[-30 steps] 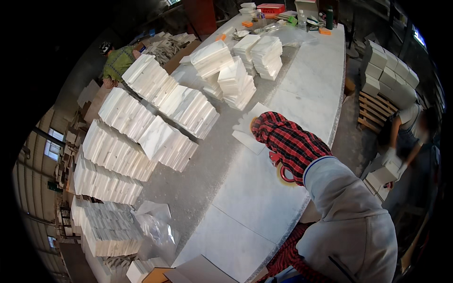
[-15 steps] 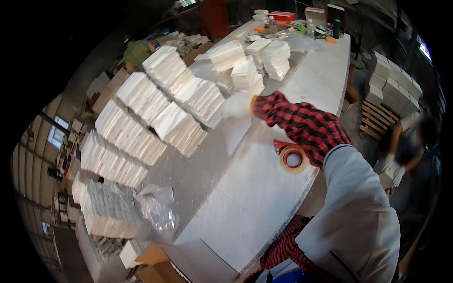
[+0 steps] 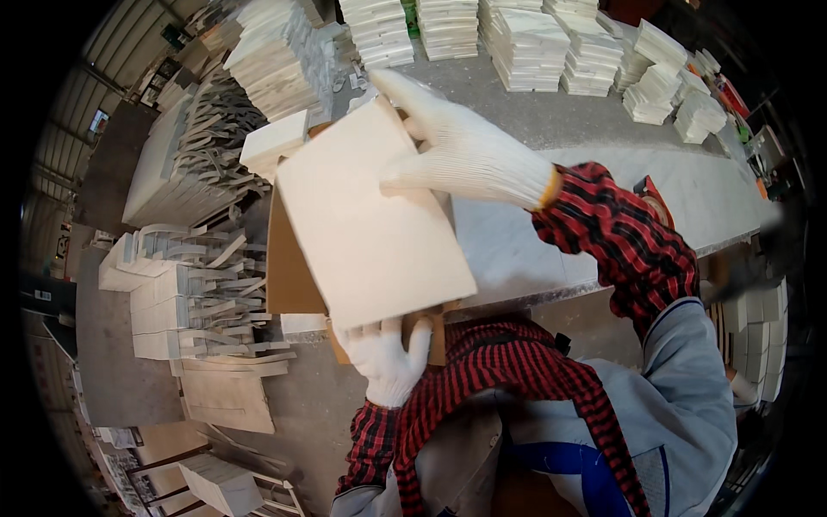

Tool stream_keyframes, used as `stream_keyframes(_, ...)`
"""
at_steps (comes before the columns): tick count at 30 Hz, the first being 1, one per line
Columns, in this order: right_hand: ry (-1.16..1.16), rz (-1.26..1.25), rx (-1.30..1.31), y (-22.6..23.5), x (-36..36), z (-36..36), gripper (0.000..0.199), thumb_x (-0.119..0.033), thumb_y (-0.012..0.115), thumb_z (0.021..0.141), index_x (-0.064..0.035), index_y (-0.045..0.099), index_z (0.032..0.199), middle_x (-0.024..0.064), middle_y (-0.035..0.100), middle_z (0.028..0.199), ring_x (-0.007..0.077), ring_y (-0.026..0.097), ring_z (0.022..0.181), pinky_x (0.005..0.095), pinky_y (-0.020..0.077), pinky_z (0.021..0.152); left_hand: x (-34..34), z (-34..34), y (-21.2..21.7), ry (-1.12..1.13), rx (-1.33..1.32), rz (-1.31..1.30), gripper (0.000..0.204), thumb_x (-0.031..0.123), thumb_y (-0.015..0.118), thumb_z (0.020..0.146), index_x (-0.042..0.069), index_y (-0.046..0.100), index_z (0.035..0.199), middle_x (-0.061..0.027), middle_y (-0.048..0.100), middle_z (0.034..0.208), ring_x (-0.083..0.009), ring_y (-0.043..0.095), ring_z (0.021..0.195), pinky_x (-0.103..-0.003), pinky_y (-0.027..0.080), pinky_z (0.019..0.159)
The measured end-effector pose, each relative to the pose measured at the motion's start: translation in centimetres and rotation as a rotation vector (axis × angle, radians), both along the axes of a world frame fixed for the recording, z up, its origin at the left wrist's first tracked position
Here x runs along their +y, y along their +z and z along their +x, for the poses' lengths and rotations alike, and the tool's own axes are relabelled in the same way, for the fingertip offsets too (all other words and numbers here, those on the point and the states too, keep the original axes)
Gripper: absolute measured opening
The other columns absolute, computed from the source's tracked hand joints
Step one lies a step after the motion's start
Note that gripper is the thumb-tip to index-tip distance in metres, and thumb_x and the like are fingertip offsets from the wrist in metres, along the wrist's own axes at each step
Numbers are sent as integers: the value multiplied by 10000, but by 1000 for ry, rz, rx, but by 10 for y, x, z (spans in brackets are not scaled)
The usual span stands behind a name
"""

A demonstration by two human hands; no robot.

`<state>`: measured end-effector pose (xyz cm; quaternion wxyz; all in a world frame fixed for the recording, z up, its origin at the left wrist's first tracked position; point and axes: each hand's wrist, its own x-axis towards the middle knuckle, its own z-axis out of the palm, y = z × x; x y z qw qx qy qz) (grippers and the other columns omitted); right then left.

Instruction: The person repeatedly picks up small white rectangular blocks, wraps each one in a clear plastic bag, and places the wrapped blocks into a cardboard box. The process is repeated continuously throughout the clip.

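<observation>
A flat cream square panel (image 3: 362,220) tilts in front of me, held at two edges. My right hand (image 3: 457,142), in a white knit glove, grips its upper right edge with fingers spread over it. My left hand (image 3: 383,358), also gloved, holds its lower edge from below. Under the panel sits an open brown cardboard box (image 3: 289,276), mostly hidden by the panel. A small cream block (image 3: 274,142) lies at the box's upper left corner.
A long white table (image 3: 594,215) runs to the right, with stacks of white pieces (image 3: 525,39) along its far side and a red tape roll (image 3: 656,198). More white stacks and loose strips (image 3: 202,276) crowd the floor at left.
My view has swung down and left from the long table to the box. My right hand, earlier reaching over the table, now holds the cream panel together with my left hand.
</observation>
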<state>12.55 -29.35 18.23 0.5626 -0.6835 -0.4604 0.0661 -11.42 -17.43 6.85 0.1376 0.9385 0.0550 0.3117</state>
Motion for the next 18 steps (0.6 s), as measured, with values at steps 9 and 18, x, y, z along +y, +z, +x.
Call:
stream_keyframes(9,-13,-757,156,27,41,12,511,-178,744,871,12,654,1337,166,752,1022,264,743,732,350,605,699,28,-22,18,-397,-144,-375,163,23,746,735,79,745,888,-52,737,909,-262,680,924,-523,325,1184)
stream_keyframes(18,352,-1127,-928,-64,86,48,316,-325,803,744,-83,799,947,122,766,968,319,732,860,415,597,740,31,-20,24,-451,-80,-384,156,57,787,739,107,756,884,-26,742,923,-244,691,978,-488,388,1122)
